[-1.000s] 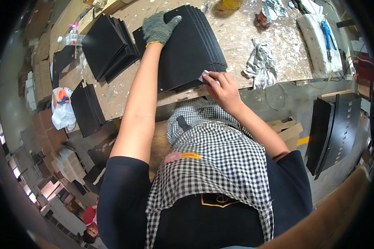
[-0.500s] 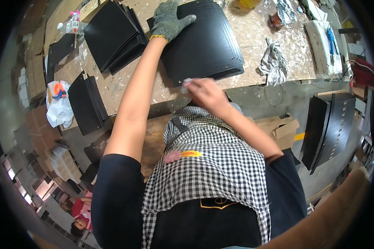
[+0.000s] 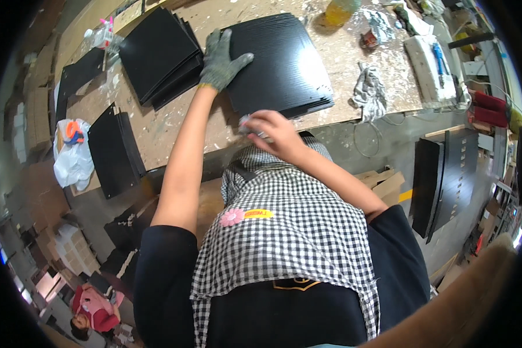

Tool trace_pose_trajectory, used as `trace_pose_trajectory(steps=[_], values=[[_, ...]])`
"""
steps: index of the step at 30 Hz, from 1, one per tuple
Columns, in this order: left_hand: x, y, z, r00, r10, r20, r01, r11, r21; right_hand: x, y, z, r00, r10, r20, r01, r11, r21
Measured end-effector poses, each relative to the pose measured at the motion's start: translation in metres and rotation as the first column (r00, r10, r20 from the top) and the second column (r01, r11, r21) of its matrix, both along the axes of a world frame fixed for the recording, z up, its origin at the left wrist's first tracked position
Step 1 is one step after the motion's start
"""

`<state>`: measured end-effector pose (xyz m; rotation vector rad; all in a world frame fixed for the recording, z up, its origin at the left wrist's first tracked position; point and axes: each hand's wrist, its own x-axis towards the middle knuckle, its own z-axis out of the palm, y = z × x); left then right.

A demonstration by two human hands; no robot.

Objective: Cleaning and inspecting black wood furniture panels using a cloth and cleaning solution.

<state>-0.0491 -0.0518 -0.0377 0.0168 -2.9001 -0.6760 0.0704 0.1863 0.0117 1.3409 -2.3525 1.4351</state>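
A stack of thin black panels (image 3: 278, 66) lies on the paint-spotted workbench (image 3: 156, 136) in front of me. My left hand (image 3: 219, 65), in a grey knit glove, rests at the stack's left edge. Its fingers are stretched out, with the thumb over the top panel. Close to the stack's near left corner, my bare right hand (image 3: 277, 132) is closed in a pinch. Between its fingertips sits a small pale, crumpled thing (image 3: 243, 123) with a hint of pink, its kind unclear.
More black panels (image 3: 156, 55) are piled to the left, and others (image 3: 115, 153) lean by a white plastic bag (image 3: 75, 159). On the right are a crumpled rag (image 3: 370, 93), a container of yellow liquid (image 3: 339, 11) and a blue pen (image 3: 439, 58). Someone in red (image 3: 95, 307) is at lower left.
My left hand has slid nearer to me and toward the left edge of the stack. My right hand has shifted slightly left with the pale thing. The whole view has moved a little.
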Motion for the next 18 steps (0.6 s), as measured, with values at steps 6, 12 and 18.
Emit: trace_pose_trajectory(steps=[6,12,18], values=[[0.136,0.014,-0.007,0.996,0.022,0.086,-0.053,0.923,0.38,-0.042,0.109,-0.022,0.575,-0.324,0.751,0.696,0.676,-0.241],[0.162,0.066,0.0,0.973,0.08,0.218,-0.204,0.74,0.641,-0.089,0.129,-0.05,0.723,-0.432,0.539,0.558,0.825,-0.088],[0.156,0.089,-0.001,0.961,0.15,0.231,-0.262,0.759,0.596,-0.102,0.132,-0.021,0.835,-0.332,0.439,0.31,0.943,0.122]])
